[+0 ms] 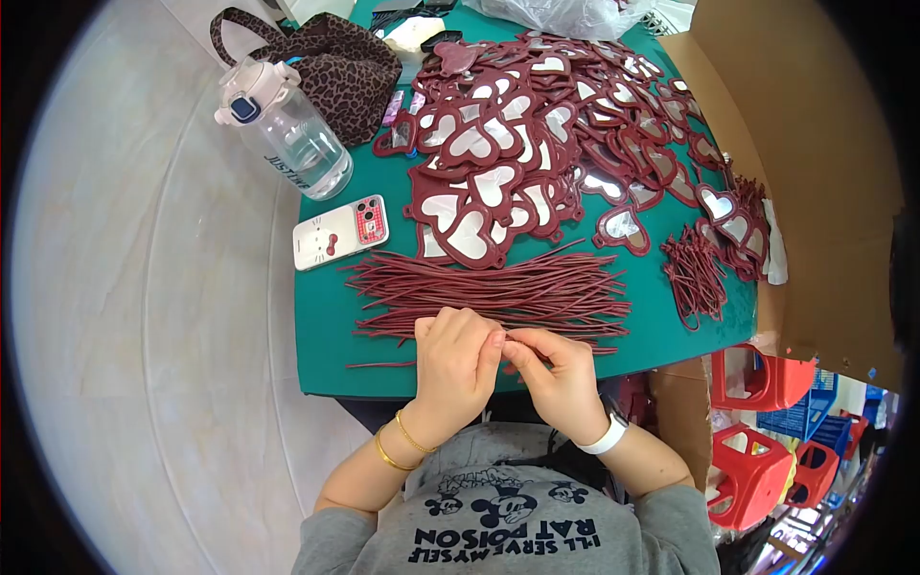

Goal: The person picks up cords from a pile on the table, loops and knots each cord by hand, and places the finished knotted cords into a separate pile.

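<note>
My left hand is closed in a fist, its thumb against the tips of my right hand, which is pinched. A short bit of dark red cord shows between the two hands, and most of it is hidden by my fingers. Just beyond them lies a wide bundle of dark red cords, spread side by side across the table. Behind the bundle is a large heap of dark red heart-shaped pieces with mirror-like hearts. One such heart lies apart at the heap's front right.
A green table carries everything. To the left are a phone, a clear water bottle and a leopard-print bag. At right, a looped cord bunch lies near a cardboard sheet. Red stools stand below.
</note>
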Tool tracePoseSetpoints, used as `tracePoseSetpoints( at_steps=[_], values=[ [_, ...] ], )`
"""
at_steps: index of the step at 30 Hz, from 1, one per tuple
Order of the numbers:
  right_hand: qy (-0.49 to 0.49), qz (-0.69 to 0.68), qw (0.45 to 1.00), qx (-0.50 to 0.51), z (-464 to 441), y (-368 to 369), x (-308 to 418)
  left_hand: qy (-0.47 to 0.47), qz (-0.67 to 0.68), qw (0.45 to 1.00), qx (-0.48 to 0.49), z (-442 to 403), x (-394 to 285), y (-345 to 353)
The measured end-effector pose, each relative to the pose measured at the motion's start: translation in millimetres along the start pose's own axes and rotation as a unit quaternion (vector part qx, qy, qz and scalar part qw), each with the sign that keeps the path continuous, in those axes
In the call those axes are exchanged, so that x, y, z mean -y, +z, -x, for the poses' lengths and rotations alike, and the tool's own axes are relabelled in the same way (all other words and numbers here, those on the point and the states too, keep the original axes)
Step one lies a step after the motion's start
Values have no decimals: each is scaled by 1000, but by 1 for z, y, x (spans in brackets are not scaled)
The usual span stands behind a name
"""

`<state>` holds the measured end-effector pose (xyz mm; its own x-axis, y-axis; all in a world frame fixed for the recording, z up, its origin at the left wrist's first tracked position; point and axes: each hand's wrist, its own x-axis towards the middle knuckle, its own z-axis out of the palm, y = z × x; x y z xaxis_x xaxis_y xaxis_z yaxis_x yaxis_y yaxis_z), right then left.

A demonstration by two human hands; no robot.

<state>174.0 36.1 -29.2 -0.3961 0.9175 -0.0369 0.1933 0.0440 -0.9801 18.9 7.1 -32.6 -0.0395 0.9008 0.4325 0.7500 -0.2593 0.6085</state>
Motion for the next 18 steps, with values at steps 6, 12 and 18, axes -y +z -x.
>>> tracePoseSetpoints(
  at_steps=[6,12,18],
  values=[
    [119,-189,973,60,0,-7,-7,19,-5,1000,16,3,2,2],
    [150,-298,940,65,-11,-16,0,92,-56,994,-8,-11,-1,0],
    [127,-311,941,35,-22,-17,-2,117,-93,989,15,-23,1,-5]
  ],
)
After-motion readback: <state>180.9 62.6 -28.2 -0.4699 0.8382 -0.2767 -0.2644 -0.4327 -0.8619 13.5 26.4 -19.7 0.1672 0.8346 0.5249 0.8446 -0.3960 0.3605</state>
